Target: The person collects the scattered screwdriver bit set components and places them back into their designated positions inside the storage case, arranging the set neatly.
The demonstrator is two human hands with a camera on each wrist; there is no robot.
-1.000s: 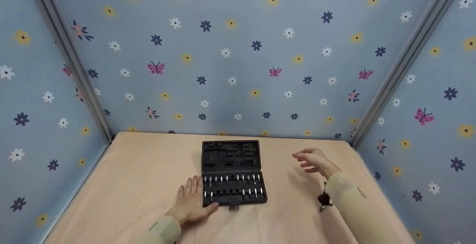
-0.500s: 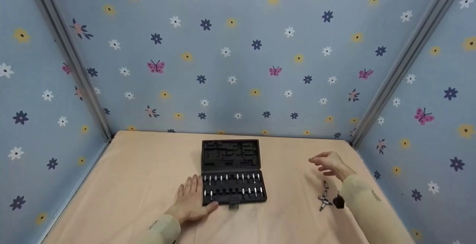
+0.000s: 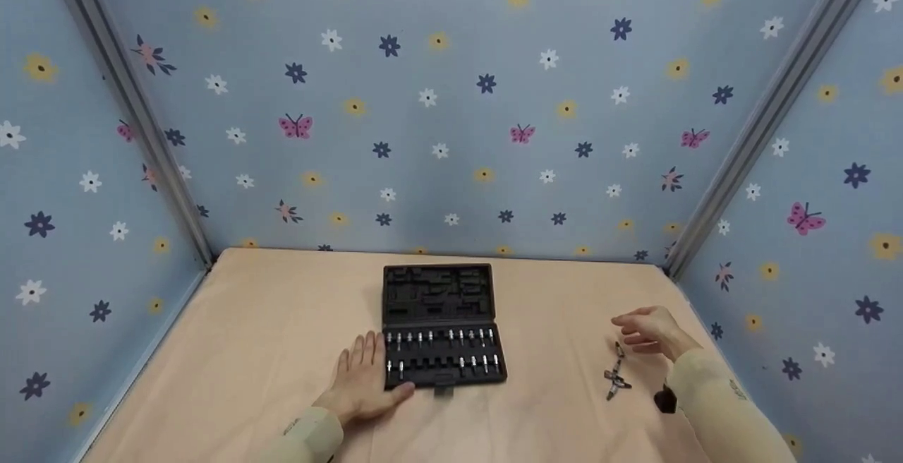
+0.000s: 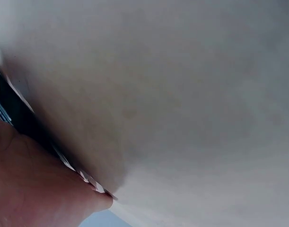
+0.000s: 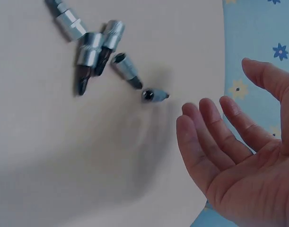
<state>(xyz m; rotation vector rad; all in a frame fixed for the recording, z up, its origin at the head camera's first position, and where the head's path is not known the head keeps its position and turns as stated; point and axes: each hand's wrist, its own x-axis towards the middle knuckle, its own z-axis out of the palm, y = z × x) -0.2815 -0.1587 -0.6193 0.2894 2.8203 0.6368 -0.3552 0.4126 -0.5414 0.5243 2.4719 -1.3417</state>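
- The left hand [image 3: 363, 384] lies with its fingers straight and its thumb spread out, gripping nothing; it touches the left side of the black case [image 3: 446, 384] on the desk [image 3: 282, 322].
- The case lies open near the middle of the desk, its lid [image 3: 439, 295] turned toward the flowered back wall [image 3: 451, 124].
- In the case, silver bits [image 3: 484, 363] stand in two rows: two groups of five in the far row, two at the left and four at the right of the near one.
- The right hand [image 3: 649, 330] is raised above the desk, its fingers loosely bent and its thumb apart, with nothing in its grasp.
- Near it, well right of the case, five loose bits [image 5: 127, 70] lie clustered on the desk, silver with dark tips.
- The left wrist view is blurred; the dark strip [image 4: 26, 120] by the palm is probably the case's edge.
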